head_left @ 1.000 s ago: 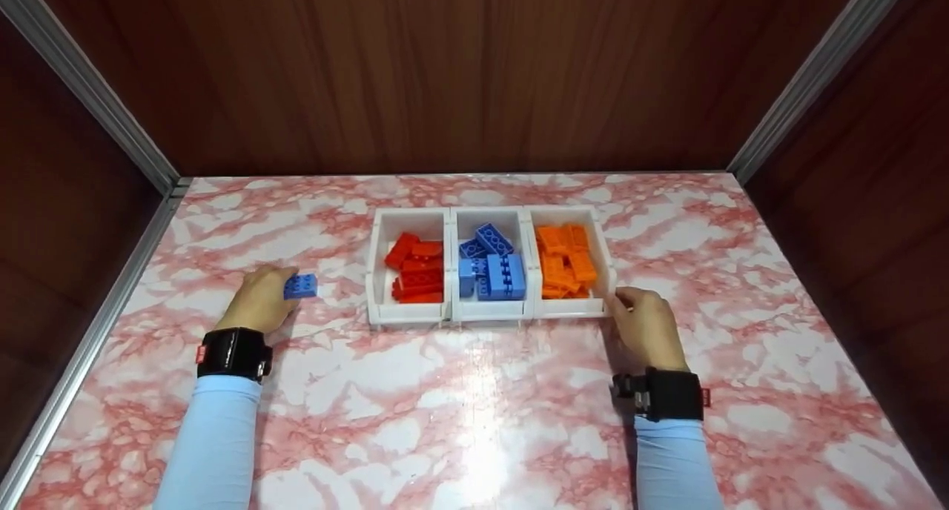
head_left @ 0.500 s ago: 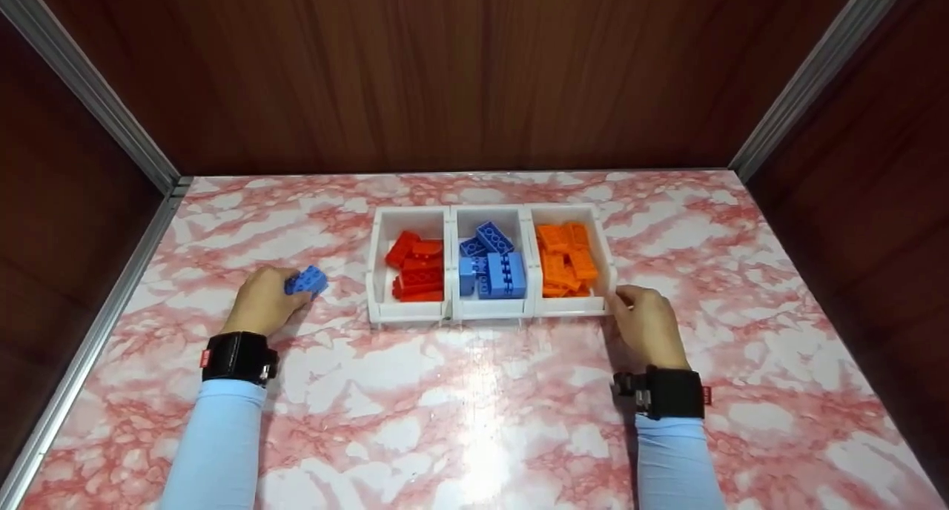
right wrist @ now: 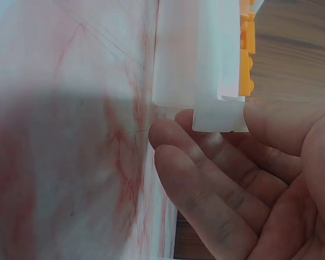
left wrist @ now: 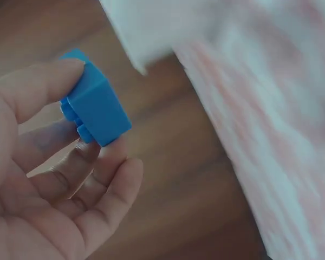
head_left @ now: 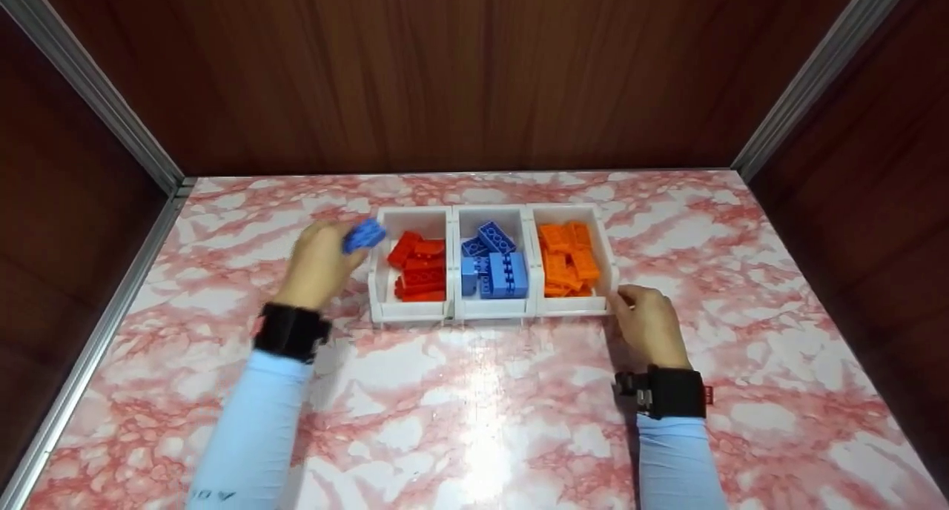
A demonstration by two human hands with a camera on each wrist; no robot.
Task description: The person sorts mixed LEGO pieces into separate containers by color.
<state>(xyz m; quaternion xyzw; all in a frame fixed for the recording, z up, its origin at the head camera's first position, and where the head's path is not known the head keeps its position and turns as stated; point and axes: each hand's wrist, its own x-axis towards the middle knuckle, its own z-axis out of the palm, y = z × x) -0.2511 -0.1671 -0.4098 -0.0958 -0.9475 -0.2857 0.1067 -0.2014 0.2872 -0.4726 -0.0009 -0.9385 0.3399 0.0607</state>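
In the head view my left hand (head_left: 320,264) holds a blue building block (head_left: 364,236) just left of the bin with red blocks. The left wrist view shows the block (left wrist: 97,105) pinched between thumb and fingers, its studs turned toward the palm. My right hand (head_left: 646,323) stays at the near right corner of the white bin (head_left: 571,308) with orange blocks (head_left: 567,262). Up close, the right thumb and fingers (right wrist: 200,162) pinch that bin's corner (right wrist: 219,116). Red blocks (head_left: 422,276) fill part of the left bin, blue blocks (head_left: 506,274) the middle one.
The three white bins stand side by side on a red-and-white marbled table (head_left: 445,391). A dark wood panel (head_left: 474,73) rises behind, with panels and metal rails (head_left: 96,73) at both sides.
My left hand has lifted the blue block off the left part of the table and carried it right and away from me, toward the red bin. The right hand has kept its place.
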